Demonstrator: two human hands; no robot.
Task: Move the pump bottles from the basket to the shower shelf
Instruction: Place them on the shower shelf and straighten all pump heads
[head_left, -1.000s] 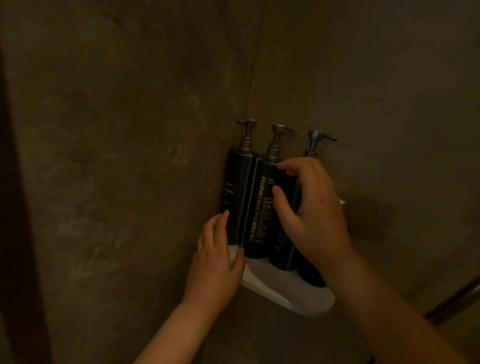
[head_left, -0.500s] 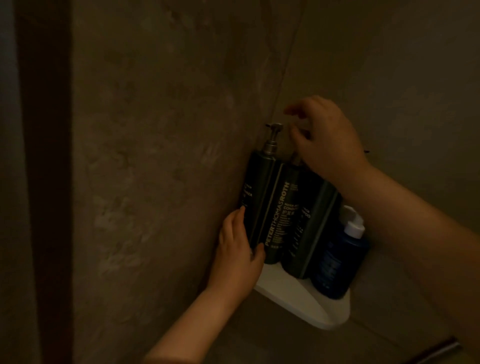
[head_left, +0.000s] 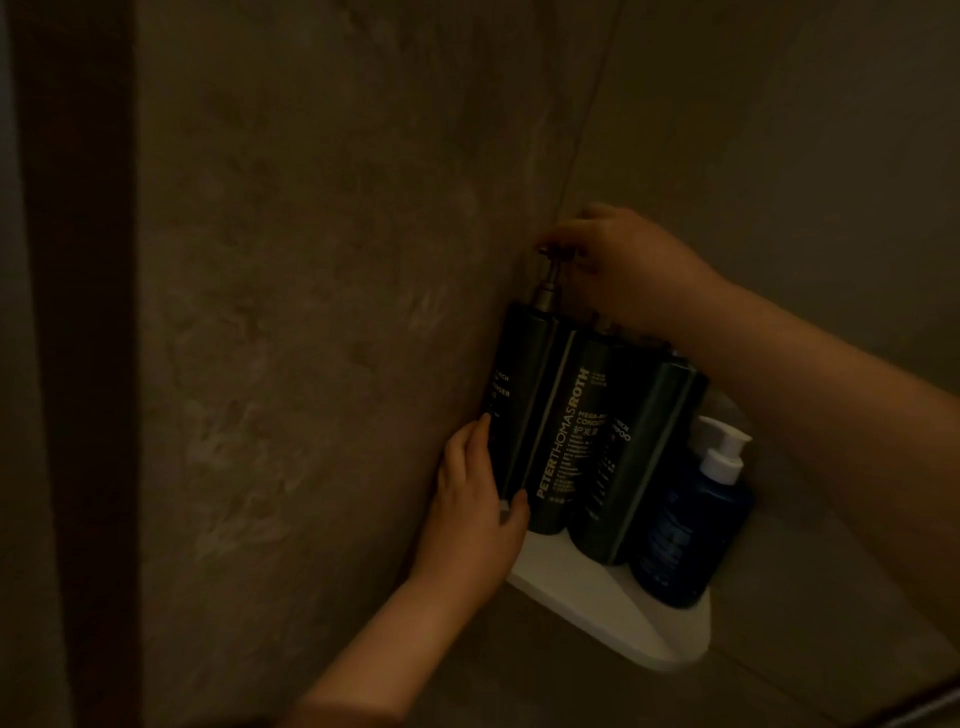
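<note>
Three tall dark green pump bottles stand side by side on a white corner shower shelf (head_left: 613, 618). My left hand (head_left: 475, 512) wraps around the base of the leftmost bottle (head_left: 519, 400), which leans against the wall. My right hand (head_left: 631, 273) pinches that bottle's metal pump head from above. The middle bottle (head_left: 566, 441) carries white lettering. The right green bottle (head_left: 639, 467) has its pump hidden behind my right forearm. A shorter blue bottle (head_left: 685, 535) with a white pump stands at the shelf's right end. No basket is in view.
Two brown stone-look walls meet in the corner behind the shelf. A dark vertical strip (head_left: 78, 364) runs down the left edge. The lighting is dim.
My right hand has moved left from above the middle bottle to the leftmost bottle's pump head. My left hand stays at that bottle's base. The view has shifted slightly.
</note>
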